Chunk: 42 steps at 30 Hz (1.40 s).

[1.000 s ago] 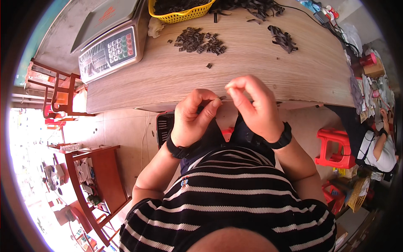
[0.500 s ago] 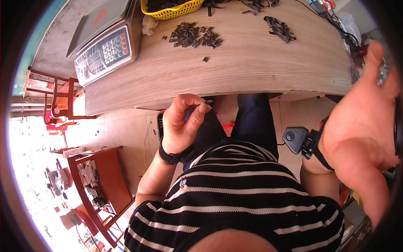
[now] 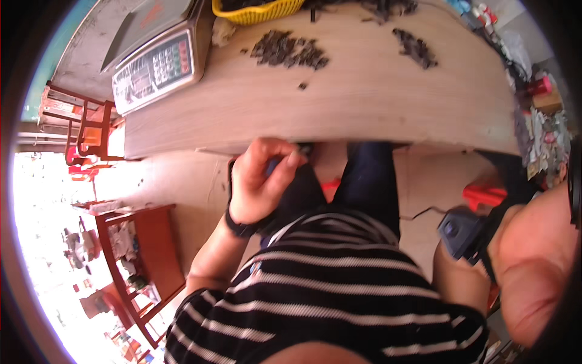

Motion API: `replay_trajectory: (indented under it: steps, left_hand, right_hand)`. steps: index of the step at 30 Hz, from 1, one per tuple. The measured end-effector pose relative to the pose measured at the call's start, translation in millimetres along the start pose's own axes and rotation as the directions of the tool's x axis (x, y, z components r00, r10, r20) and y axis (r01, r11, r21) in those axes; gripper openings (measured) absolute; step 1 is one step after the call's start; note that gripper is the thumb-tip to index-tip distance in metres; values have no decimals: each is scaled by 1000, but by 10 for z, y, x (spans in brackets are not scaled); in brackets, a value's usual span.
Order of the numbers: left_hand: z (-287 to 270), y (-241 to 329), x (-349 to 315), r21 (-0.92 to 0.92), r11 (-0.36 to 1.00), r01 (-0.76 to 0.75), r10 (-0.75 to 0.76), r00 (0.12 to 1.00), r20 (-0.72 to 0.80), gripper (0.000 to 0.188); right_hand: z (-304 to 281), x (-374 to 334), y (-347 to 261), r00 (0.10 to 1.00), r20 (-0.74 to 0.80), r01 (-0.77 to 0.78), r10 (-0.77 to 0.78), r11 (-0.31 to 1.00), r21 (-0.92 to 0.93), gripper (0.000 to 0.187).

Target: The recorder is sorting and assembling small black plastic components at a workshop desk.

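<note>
My left hand (image 3: 264, 182) is raised in front of the table's near edge, thumb and forefinger pinched together. Blur hides what sits between the fingertips. A dark band circles that wrist. At the right rim, close to the camera, my right hand (image 3: 539, 261) looms large with its thumb stretched out; its other fingers run out of the picture. A small black camera (image 3: 464, 233) is strapped at my right wrist. On the table (image 3: 376, 103) lie a heap of small black pieces (image 3: 288, 50), one loose piece (image 3: 302, 86) nearer me, and a bundle of black strips (image 3: 415, 48) farther right.
A digital scale (image 3: 154, 73) stands at the table's left end. Beside it, at the back, is a yellow basket (image 3: 260, 13) of black pieces. More black strips (image 3: 388, 8) lie at the far edge. A brown wooden cabinet (image 3: 148, 261) stands left, a red object (image 3: 485, 194) below right.
My right hand has moved down and outward to the right rim, its fingers leaving the picture. The view has shifted slightly and blurred. My left hand keeps its pinch.
</note>
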State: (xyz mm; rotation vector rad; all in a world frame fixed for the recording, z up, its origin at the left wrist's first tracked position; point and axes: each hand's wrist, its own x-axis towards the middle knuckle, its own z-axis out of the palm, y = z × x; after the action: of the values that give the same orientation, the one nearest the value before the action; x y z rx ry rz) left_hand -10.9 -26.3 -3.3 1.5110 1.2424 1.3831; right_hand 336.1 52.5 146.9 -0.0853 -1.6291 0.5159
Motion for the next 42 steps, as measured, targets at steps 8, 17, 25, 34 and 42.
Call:
replay_trajectory:
  steps: [8,17,25,34,42]
  left_hand:
    - [-66,62,-39,-68,994,-90,92,995,30,10]
    - [-18,16,-11,-33,994,-100,101,994,43,9]
    - [3,-29,17,-29,999,-41,44,994,96,9]
    - [-195,-239,-321,-236,967,97,-111,993,-47,9]
    - [-556,-605,-841,-374,839,394,-490,847,-205,8]
  right_hand:
    - [359,136,180,957,215,208,-194,977,-47,101]
    - [524,288,493,963,198,202,-181,975,-92,96]
    - [549,421,601,974,171,156,-146,987,-43,92]
    - [867,-52,633,907,115,-266,405,764,-588,42]
    - [374,-656,1329,695,229,-104,682,410,-906,37]
